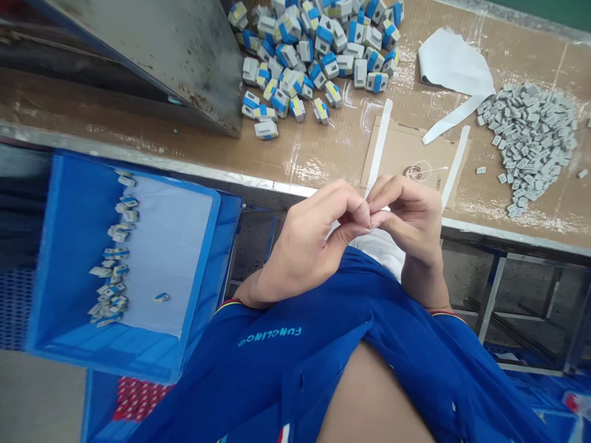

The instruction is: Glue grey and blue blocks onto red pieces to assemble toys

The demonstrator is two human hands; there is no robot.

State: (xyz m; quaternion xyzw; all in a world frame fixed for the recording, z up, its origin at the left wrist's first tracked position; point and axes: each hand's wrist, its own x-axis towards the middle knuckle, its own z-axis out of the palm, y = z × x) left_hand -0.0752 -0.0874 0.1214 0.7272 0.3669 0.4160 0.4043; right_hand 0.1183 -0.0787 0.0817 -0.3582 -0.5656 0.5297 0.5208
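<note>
Both hands meet at the fingertips just over the table's front edge. My left hand (318, 237) is pinched, thumb against forefinger. Against it, my right hand (410, 215) is pinched the same way. Whatever sits between the fingertips is too small and hidden to make out. Just beyond them lies a cardboard piece (397, 147) with white strips along its sides, holding a small clear round lid or ring (418, 171) and a thin white stick. A heap of small grey plastic pieces (535, 138) is to the right. Farther back is a pile of grey, blue and yellow blocks (314, 49).
A metal chute or box (184, 55) stands at the table's left. Below it, a blue crate (198, 271) holds several similar blocks on a white sheet. A torn white sheet (455, 61) lies at the back right. Red patterned items (138, 397) show in a lower crate.
</note>
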